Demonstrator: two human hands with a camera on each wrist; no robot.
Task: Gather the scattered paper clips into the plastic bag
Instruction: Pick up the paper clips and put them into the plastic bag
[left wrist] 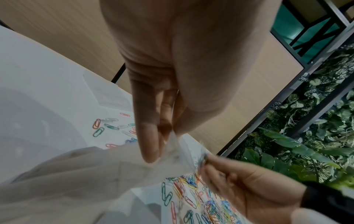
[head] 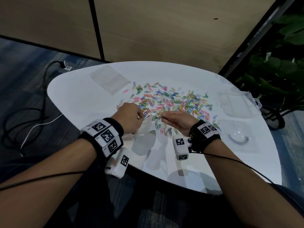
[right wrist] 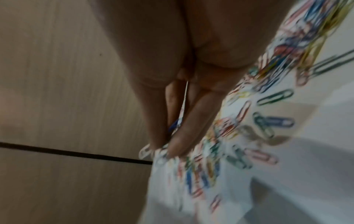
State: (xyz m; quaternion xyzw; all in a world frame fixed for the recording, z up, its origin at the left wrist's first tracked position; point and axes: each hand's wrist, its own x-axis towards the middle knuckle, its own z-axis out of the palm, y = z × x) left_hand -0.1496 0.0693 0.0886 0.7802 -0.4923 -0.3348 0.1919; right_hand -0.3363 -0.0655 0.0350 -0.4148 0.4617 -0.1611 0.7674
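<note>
Plastic bag [head: 143, 129] is pinched at its mouth by the left hand [head: 130, 115], held just above the near part of the desk [head: 79, 89]. A few clips are pinched in the right hand [head: 177, 120], close to the bag mouth. Paper clips [head: 172, 101] lie scattered mid-desk.

Step judged: loading the pinched clips. Next move: mouth kept spread, clips released inside.

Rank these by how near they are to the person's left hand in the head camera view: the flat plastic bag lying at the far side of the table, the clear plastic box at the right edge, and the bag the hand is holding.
From the left hand:
1. Held plastic bag, pinched in that hand's fingers.
2. Flat plastic bag, lying beyond the hand, far left of the table.
3. Clear plastic box, across the paper clips at the right edge.
</note>
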